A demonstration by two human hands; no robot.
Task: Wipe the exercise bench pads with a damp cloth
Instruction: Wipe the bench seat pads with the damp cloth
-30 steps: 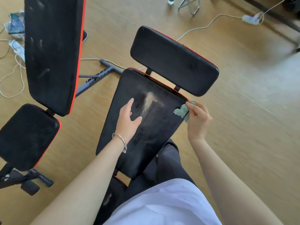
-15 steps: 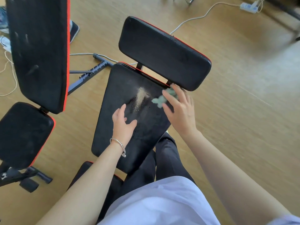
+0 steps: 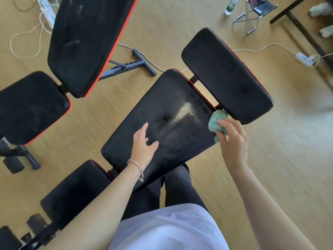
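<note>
A black back pad (image 3: 162, 112) with red trim lies in front of me, with a shiny wet streak near its far end. Beyond it sits the black head pad (image 3: 225, 73), and the seat pad (image 3: 75, 192) is near my left leg. My right hand (image 3: 232, 141) grips a crumpled green cloth (image 3: 217, 121) at the back pad's far right corner, just under the head pad. My left hand (image 3: 144, 147) rests flat on the back pad with fingers spread and a silver bracelet on the wrist.
A second bench stands to the left, with a dusty long pad (image 3: 86, 38) and a seat pad (image 3: 30, 105). White cables and a power strip (image 3: 304, 59) lie on the wooden floor. A folding stool (image 3: 252, 13) and a bottle (image 3: 229, 6) stand far right.
My right hand has swept the cloth from the middle of the back pad's far end out to its right corner. The left hand stayed on the pad. My view has shifted.
</note>
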